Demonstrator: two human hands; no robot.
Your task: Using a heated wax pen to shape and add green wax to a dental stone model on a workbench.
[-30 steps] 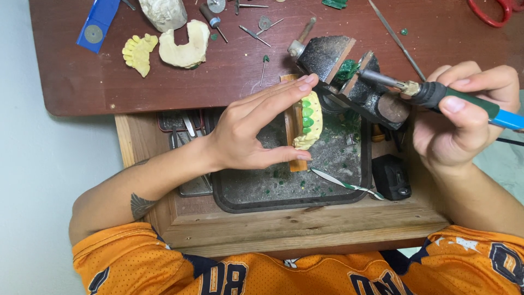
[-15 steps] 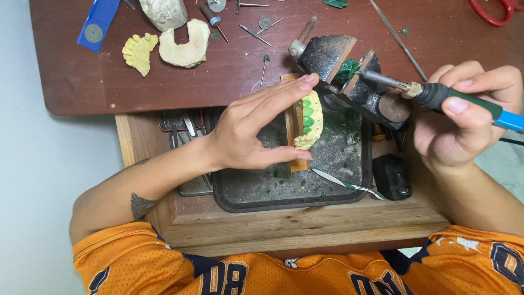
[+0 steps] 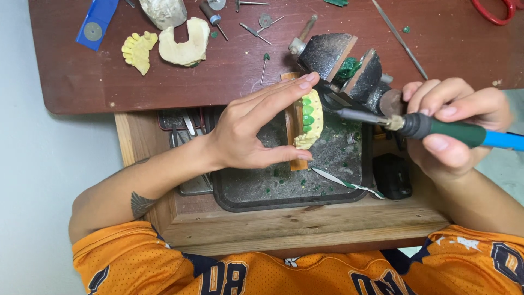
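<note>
Head view: the left hand point(image 3: 248, 134) occupies the centre of the frame, fingers nearly straight, thumb and fingertips closed on a yellow tooth model point(image 3: 308, 120) with green patches; the model sits above a dark tray point(image 3: 273, 191) dusted with grey powder and green flecks, just beside a small wooden block point(image 3: 295, 131); the right hand point(image 3: 453, 128), at right of frame, is curled shut around a heated tool point(image 3: 436, 128) with a green and blue handle; its metal tip points left and ends near the model, contact not discernible; a dark block with green wax point(image 3: 346, 68) stands above the tip; upper left of the frame, on the brown table point(image 3: 82, 76), lie a second yellow model point(image 3: 139, 52) and a pale plaster cast point(image 3: 185, 43); red scissors point(image 3: 499, 13) sit at upper right.
</note>
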